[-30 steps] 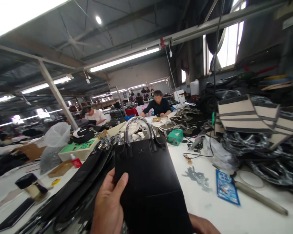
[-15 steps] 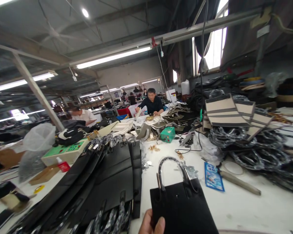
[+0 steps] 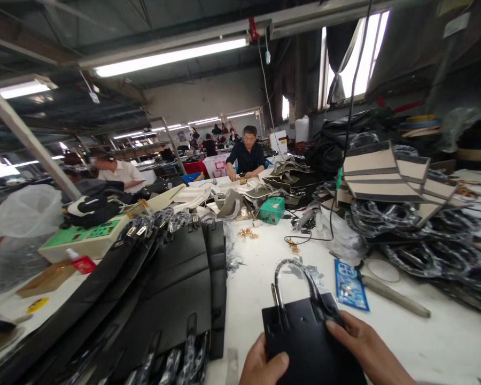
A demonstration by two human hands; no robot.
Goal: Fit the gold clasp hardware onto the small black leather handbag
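Observation:
A black bag panel with a plastic-wrapped loop handle is held up before me at the bottom of the view. My left hand grips its left edge, thumb on the face towards me. On the opposite side, my right hand pinches the upper right edge near the handle's base. The panel's lower part runs out of the picture. Left of it lies a large fanned stack of black bag panels, also with wrapped handles.
Right of the panel lie a blue packet, a grey-handled tool and a tape roll. Beyond are a green box and gold hardware. Beige-lined panels are piled at right. A co-worker sits across the table.
My right hand has come into view and taken hold of the panel's right edge. The panel has shifted slightly right, still in my left hand. The camera view has tilted down.

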